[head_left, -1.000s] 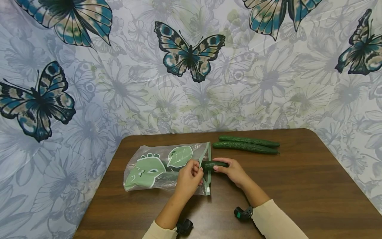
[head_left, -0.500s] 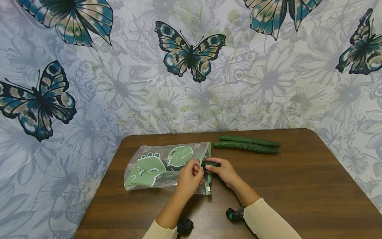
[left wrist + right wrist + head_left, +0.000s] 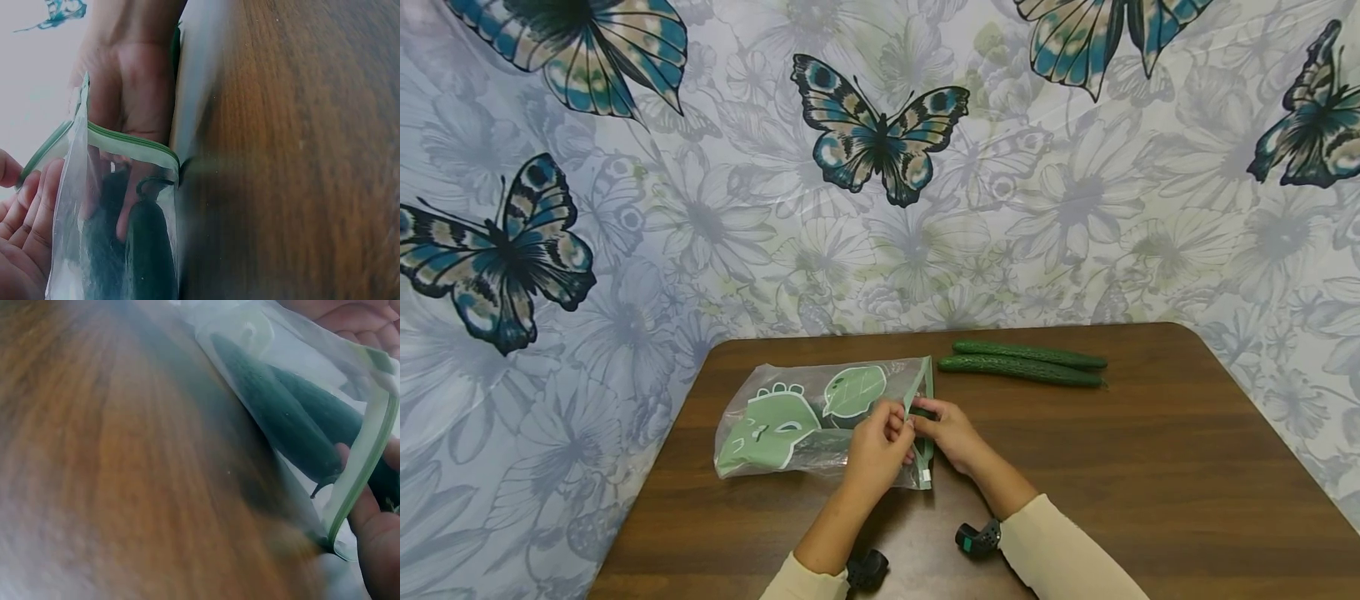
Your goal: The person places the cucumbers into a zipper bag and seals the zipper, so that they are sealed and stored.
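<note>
A clear zip bag (image 3: 811, 452) with green cartoon prints lies on the table, its green-edged mouth facing right. My left hand (image 3: 874, 446) pinches the bag's upper edge at the mouth and holds it apart. My right hand (image 3: 953, 435) grips the end of a cucumber (image 3: 320, 403), with its fingers inside the mouth. Most of that cucumber lies within the bag. Beside it, another cucumber (image 3: 281, 412) rests fully inside, its stem towards the mouth. In the left wrist view the right fingers (image 3: 128, 215) show through the plastic between both cucumbers.
Two more cucumbers, a nearer one (image 3: 1018, 368) and a farther one (image 3: 1030, 353), lie side by side behind the right hand. The brown wooden table (image 3: 1150, 467) reaches back to a butterfly-print cloth (image 3: 917, 267).
My right hand has moved left, pushing the cucumber deeper into the bag until its end reaches the mouth. The left hand keeps its pinch on the bag's edge.
</note>
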{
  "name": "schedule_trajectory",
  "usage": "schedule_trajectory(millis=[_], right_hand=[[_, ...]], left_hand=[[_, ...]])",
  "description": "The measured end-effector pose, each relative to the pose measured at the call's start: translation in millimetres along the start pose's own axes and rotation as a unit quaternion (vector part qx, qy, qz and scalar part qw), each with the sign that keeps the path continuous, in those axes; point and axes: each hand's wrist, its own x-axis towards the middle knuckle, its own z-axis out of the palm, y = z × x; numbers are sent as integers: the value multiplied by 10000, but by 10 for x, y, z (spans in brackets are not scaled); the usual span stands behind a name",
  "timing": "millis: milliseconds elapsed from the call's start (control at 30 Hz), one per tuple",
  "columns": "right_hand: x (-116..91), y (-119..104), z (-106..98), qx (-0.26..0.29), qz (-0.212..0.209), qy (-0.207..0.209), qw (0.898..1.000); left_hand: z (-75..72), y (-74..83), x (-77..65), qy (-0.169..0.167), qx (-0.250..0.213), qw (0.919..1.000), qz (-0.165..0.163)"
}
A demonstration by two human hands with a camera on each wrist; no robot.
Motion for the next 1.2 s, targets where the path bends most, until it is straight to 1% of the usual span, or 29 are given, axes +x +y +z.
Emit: schedule_trajectory(millis=[100, 233, 333, 400, 467, 533, 667, 767, 867, 1000, 1067, 1200], right_hand=[[-1, 8, 16, 314, -85, -337, 9989], [-11, 9, 19, 760, -161, -744, 9942], [-4, 24, 9, 916, -173, -867, 9919], [5, 40, 0, 888, -178, -841, 9923], [14, 57, -6, 760, -193, -728, 9943], [24, 73, -11, 490, -249, -568, 9969], [43, 96, -8, -228, -308, -99, 9992], [48, 103, -5, -742, -361, 244, 9963], [44, 104, -9, -1190, -585, 466, 9901], [34, 97, -17, -1534, -848, 550, 9830], [32, 97, -20, -1626, -893, 559, 9810], [30, 105, -26, -1631, -893, 605, 9807]], left_hand=[[6, 0, -2, 25, 3, 10000, 50], [13, -5, -1, 31, -50, 10000, 56], [18, -9, 0, 14, -77, 10000, 49], [20, -14, 2, 8, -78, 10000, 50], [22, -23, 3, 8, -44, 10000, 52], [22, -30, 4, 14, -13, 10000, 50], [20, -39, 11, 34, 1, 10000, 53], [16, -35, 13, 34, -8, 10000, 58], [10, -31, 13, 22, -15, 10000, 70], [1, -25, 14, 16, 12, 10000, 82], [-3, -22, 15, 13, 30, 10000, 81], [-3, -32, 16, 18, 2, 10000, 68]])
